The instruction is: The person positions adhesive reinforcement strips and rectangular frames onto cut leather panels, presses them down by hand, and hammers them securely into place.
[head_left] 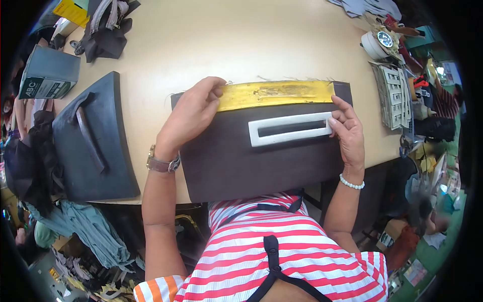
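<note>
Both hands lie open on the dark fabric panel (236, 161): left hand (188, 118) presses its yellow strip (276, 94), right hand (347, 132) steadies the white frame (289, 129).

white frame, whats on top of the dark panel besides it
On the dark panel lie the white frame and a yellow strip along its far edge. The left hand presses the strip's end, the right hand the frame's end; beneath them is hidden.
</note>
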The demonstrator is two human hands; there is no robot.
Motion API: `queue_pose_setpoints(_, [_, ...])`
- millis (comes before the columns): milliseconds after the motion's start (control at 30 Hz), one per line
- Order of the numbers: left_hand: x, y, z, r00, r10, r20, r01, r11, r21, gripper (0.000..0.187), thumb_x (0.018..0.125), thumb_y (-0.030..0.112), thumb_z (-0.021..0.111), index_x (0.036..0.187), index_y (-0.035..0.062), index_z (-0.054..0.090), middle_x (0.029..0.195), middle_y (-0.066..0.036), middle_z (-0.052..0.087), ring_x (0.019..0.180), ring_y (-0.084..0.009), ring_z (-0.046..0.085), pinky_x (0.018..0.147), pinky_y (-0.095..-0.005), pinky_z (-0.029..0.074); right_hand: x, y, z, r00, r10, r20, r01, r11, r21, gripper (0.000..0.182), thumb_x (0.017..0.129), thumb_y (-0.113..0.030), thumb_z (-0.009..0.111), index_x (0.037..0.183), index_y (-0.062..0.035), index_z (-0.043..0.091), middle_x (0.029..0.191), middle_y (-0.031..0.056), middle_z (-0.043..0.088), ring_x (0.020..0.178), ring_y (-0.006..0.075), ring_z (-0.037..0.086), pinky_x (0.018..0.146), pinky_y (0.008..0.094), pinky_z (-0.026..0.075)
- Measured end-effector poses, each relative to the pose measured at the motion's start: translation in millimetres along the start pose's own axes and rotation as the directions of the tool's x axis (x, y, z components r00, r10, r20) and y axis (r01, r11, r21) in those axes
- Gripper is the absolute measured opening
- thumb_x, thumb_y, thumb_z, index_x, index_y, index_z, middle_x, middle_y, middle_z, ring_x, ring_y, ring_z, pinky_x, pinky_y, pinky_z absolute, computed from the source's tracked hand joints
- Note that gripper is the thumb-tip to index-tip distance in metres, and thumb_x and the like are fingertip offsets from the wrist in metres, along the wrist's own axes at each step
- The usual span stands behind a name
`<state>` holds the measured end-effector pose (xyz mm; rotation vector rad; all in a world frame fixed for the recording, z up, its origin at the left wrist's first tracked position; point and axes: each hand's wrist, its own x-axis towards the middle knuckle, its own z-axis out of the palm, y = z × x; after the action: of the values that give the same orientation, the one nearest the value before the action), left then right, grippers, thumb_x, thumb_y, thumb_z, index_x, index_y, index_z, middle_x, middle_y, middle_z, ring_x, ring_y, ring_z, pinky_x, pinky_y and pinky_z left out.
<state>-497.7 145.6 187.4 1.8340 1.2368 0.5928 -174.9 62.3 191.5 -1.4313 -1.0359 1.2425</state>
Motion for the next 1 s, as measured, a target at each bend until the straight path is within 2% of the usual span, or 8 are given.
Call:
queue_pose_setpoints(167, [-20,10,7,0.989,0.093,-0.114,-0.074,0.985,0.155,0.030,0.083,-0.002,0.057,0.113,0.0001,0.055,0.101,-0.014,0.060,0.090,-0.0258,0.059,0.079,-0.0340,0.048,-11,5,-25,0.996,0.059,0.060,-0.054,0.995,-0.086,0.038,0.084,0.000,0.061,0.122,0.0018,0.055,0.090,0.0035,0.062,0.079,0.0090,0.057,0.069,0.0221,0.045])
queue_pose_setpoints(267, [-44,25,18,0.962,0.182,-0.204,-0.104,0.933,0.343,0.026,0.080,0.000,0.062,0.106,0.0002,0.057,0.105,-0.016,0.059,0.094,-0.0321,0.059,0.081,-0.0370,0.048,-1,-1,-16,0.933,-0.358,-0.050,0.220,0.672,-0.707,0.032,0.082,-0.001,0.064,0.113,0.0009,0.061,0.091,0.0080,0.063,0.082,0.0175,0.060,0.074,0.0288,0.047])
queue_pose_setpoints(300, [-53,27,23,0.955,0.188,-0.230,-0.094,0.926,0.366,0.025,0.079,0.000,0.063,0.103,0.0004,0.058,0.105,-0.016,0.059,0.095,-0.0334,0.058,0.081,-0.0374,0.048,5,-13,-1,0.914,-0.398,-0.075,0.234,0.671,-0.704,0.025,0.080,-0.003,0.065,0.105,0.0003,0.064,0.095,0.0128,0.063,0.086,0.0274,0.061,0.077,0.0345,0.048])
queue_pose_setpoints(400, [-71,32,38,0.951,0.132,-0.278,-0.012,0.919,0.395,0.022,0.076,0.003,0.068,0.096,0.0006,0.061,0.106,-0.015,0.059,0.097,-0.0330,0.058,0.082,-0.0388,0.048,31,-26,37,0.863,-0.477,0.168,0.436,0.533,-0.726,0.024,0.079,-0.008,0.066,0.101,0.0005,0.064,0.094,0.0146,0.063,0.087,0.0311,0.061,0.078,0.0366,0.048])
queue_pose_setpoints(633, [-80,25,55,0.936,0.093,-0.339,0.067,0.899,0.432,0.038,0.073,0.011,0.071,0.107,-0.0022,0.058,0.116,-0.020,0.055,0.106,-0.0355,0.052,0.091,-0.0414,0.044,81,-20,148,0.574,-0.381,0.725,0.819,0.300,-0.490,0.030,0.075,-0.024,0.072,0.095,-0.0031,0.064,0.098,0.0125,0.059,0.097,0.0300,0.057,0.086,0.0380,0.047])
queue_pose_setpoints(833, [-79,25,58,0.934,0.061,-0.352,0.099,0.902,0.420,0.041,0.074,0.012,0.070,0.110,-0.0007,0.057,0.120,-0.019,0.052,0.109,-0.0360,0.050,0.092,-0.0431,0.042,107,-22,159,0.534,-0.274,0.800,0.845,0.211,-0.491,0.043,0.073,-0.024,0.074,0.106,-0.0026,0.057,0.102,0.0149,0.060,0.097,0.0327,0.057,0.084,0.0394,0.047])
queue_pose_setpoints(967, [-79,27,56,0.935,0.056,-0.349,0.109,0.895,0.434,0.040,0.073,0.013,0.070,0.109,0.0002,0.057,0.119,-0.019,0.052,0.109,-0.0355,0.050,0.091,-0.0429,0.043,139,-42,147,0.737,-0.183,0.650,0.672,0.297,-0.679,0.042,0.079,-0.017,0.068,0.115,-0.0085,0.048,0.091,0.0179,0.066,0.084,0.0382,0.063,0.074,0.0440,0.049])
queue_pose_setpoints(1000, [-78,26,56,0.935,0.059,-0.350,0.105,0.895,0.433,0.040,0.073,0.014,0.070,0.108,0.0004,0.057,0.118,-0.019,0.052,0.108,-0.0353,0.051,0.091,-0.0430,0.043,153,-47,136,0.686,-0.300,0.662,0.727,0.267,-0.633,0.042,0.079,-0.015,0.066,0.117,-0.0095,0.048,0.090,0.0177,0.066,0.083,0.0380,0.063,0.073,0.0429,0.050])
